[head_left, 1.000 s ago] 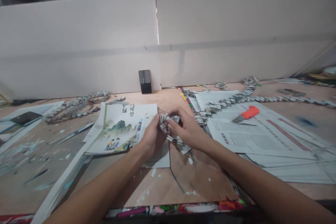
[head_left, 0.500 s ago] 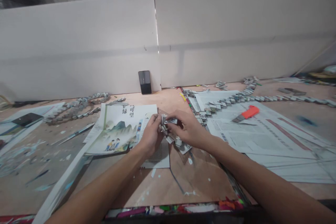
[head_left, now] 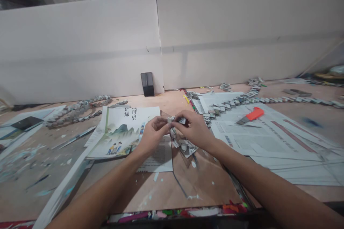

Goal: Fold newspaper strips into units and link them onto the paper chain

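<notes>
A chain of folded newspaper strips (head_left: 184, 145) hangs from between my two hands, its lower links resting near the middle of the table. My left hand (head_left: 154, 131) pinches the upper end of this chain with thumb and fingers. Close against it, my right hand (head_left: 192, 128) has its fingers curled round the same end, thumb pointing left. The fingers partly hide the top links. Under my left forearm lies a printed sheet (head_left: 158, 157), beside an illustrated newspaper page (head_left: 118, 136) with mountains and figures.
An orange-handled utility knife (head_left: 251, 115) lies on newspapers (head_left: 268, 139) to the right. Longer paper chains (head_left: 290, 100) (head_left: 76, 111) run along both sides. A phone (head_left: 147, 84) leans on the white partition (head_left: 80, 43); another dark phone (head_left: 27, 123) lies left, near a long blade (head_left: 77, 137).
My left hand has shifted its grip and its fingers have curled in. My right hand's fingertips have closed in toward the left hand, and the chain's upper end has moved slightly right.
</notes>
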The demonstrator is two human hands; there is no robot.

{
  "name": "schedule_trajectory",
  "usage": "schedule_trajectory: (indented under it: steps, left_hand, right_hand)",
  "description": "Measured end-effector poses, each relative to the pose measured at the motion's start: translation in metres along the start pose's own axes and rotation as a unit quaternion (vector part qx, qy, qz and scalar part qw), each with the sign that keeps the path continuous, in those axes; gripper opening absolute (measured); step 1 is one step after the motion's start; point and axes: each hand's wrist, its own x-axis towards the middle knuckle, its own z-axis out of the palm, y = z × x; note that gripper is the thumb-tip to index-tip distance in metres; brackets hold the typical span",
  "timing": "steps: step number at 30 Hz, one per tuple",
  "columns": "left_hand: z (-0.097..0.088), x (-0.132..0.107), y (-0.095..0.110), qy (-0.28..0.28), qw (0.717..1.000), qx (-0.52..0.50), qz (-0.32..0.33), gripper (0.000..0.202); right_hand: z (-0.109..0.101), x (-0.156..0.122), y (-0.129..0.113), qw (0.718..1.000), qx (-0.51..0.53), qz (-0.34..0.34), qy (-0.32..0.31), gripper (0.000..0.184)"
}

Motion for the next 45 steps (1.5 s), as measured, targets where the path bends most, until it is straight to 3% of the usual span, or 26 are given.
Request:
schedule_trajectory:
  steps: [8, 14, 19, 23, 28, 32, 40, 45]
  left_hand:
    - [-0.001, -0.001, 0.005, -0.071, 0.99, -0.098, -0.075, 0.019]
    - [0.001, 0.0, 0.006, -0.01, 0.964, -0.194, -0.18, 0.016]
    - [-0.002, 0.001, 0.007, 0.034, 0.943, -0.23, -0.238, 0.011]
    - [-0.003, 0.0, 0.006, 0.015, 0.948, -0.222, -0.226, 0.012]
    - [-0.001, -0.001, 0.007, -0.001, 0.958, -0.2, -0.205, 0.012]
    - [-0.001, -0.001, 0.008, -0.017, 0.964, -0.189, -0.185, 0.01]
    - [-0.002, 0.0, 0.005, -0.025, 0.986, -0.092, -0.136, 0.018]
    - [0.0, -0.002, 0.005, -0.044, 0.995, -0.026, -0.085, 0.024]
  right_hand:
    - [-0.001, 0.0, 0.003, 1.0, 0.004, -0.027, -0.008, 0.007]
    - [-0.005, 0.002, 0.004, 0.998, 0.008, -0.054, -0.019, 0.014]
    - [-0.009, 0.002, 0.005, 0.996, -0.029, -0.037, -0.071, 0.025]
    - [-0.008, 0.0, 0.005, 0.991, -0.077, -0.044, -0.095, 0.022]
    - [-0.008, 0.0, 0.008, 0.986, -0.083, -0.136, -0.039, 0.016]
    - [-0.008, 0.001, 0.011, 0.977, -0.087, -0.189, -0.042, 0.007]
    - [-0.01, 0.0, 0.011, 0.956, -0.152, -0.244, -0.058, 0.011]
    - [-0.007, -0.002, 0.014, 0.95, -0.192, -0.233, -0.073, 0.014]
